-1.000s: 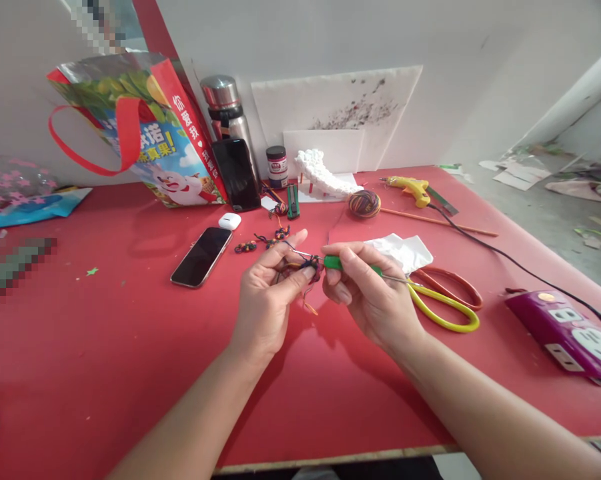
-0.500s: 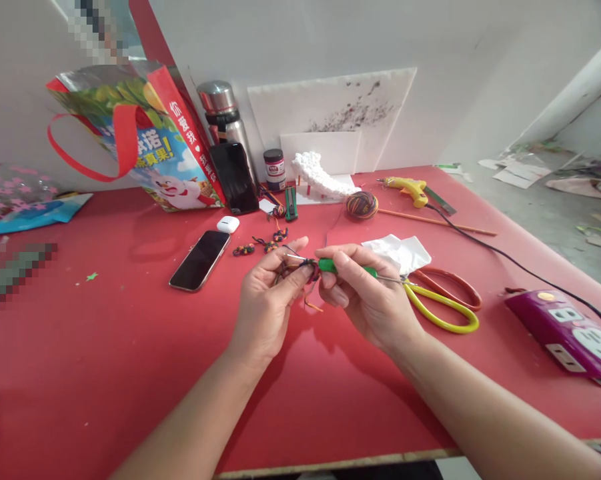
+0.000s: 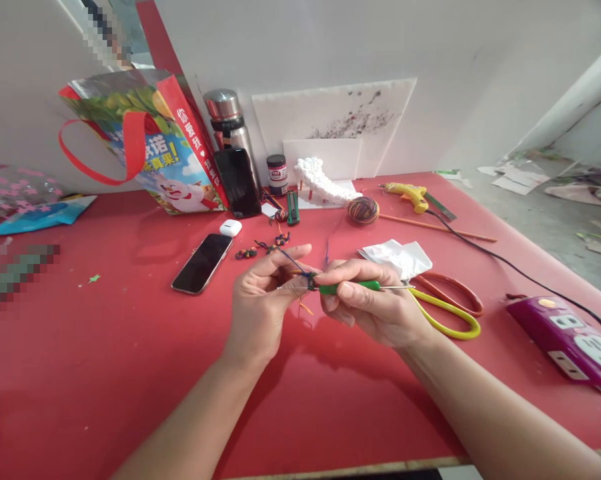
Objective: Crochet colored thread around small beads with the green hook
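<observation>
Fingers of the left hand point(image 3: 257, 307) are clamped on a small yarn piece point(image 3: 311, 281) above the red bench point(image 3: 130, 373), a green hook point(image 3: 370, 285) gripped by the right hand point(image 3: 380, 303); stitching could be undone if the strand point(image 3: 293, 261) is slackened or the hook tugged out.

Green-handled hook point(image 3: 369, 285) in right hand point(image 3: 383, 303); yarn piece point(image 3: 311, 281) in left hand point(image 3: 259, 303)

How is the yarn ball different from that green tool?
The yarn ball is round; the green tool is long and thin. The ball is multicoloured; the tool has a green handle and metal shaft. The ball rests on the table; the right hand holds the tool.
</observation>
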The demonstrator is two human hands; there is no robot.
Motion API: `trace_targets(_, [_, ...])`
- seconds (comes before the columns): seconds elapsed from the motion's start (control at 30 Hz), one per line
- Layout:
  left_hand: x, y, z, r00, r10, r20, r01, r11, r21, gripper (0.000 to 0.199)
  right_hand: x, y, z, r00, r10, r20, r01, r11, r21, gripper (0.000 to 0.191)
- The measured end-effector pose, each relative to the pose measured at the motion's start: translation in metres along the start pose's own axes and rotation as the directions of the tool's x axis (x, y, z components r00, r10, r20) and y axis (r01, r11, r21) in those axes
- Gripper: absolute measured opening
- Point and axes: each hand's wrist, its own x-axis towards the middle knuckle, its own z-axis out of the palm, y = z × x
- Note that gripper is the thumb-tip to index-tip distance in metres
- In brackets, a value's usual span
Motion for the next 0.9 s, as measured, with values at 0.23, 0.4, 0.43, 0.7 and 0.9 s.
trace_targets(0.23, [-0.0018,0.0019,0.0017,1.000,0.005,0.003,-0.005,1.000,-0.007,0.034,0.0005,0.0016,0.0021,0.998,0.013,-0.068,-0.011,1.000,0.026,0.016])
trace_targets(0.4, [-0.0011,0.0004,-0.0001,1.000,0.022,-0.009,-0.022,0.999,0.023,0.050,0.0014,0.0014,0.0052,0.985,0.024,-0.173,-0.017,0.999,0.041,0.022])
trace_targets(0.43, [-0.0010,0.0000,-0.0002,1.000,0.023,-0.016,-0.022,0.999,0.026,0.051,0.0018,0.0015,0.0053,0.982,0.023,-0.189,-0.016,0.999,0.040,0.023])
trace_targets(0.7, [-0.0031,-0.0018,-0.0010,0.999,0.027,-0.045,-0.025,0.999,0.038,0.040,0.0049,0.0035,0.0065,0.967,0.015,-0.255,-0.006,0.999,0.035,0.025])
trace_targets(0.9, [-0.0017,-0.0007,0.0012,0.997,0.016,-0.072,-0.014,0.999,0.037,0.024,0.0050,0.0034,0.0074,0.969,0.021,-0.246,-0.008,0.999,0.051,0.023])
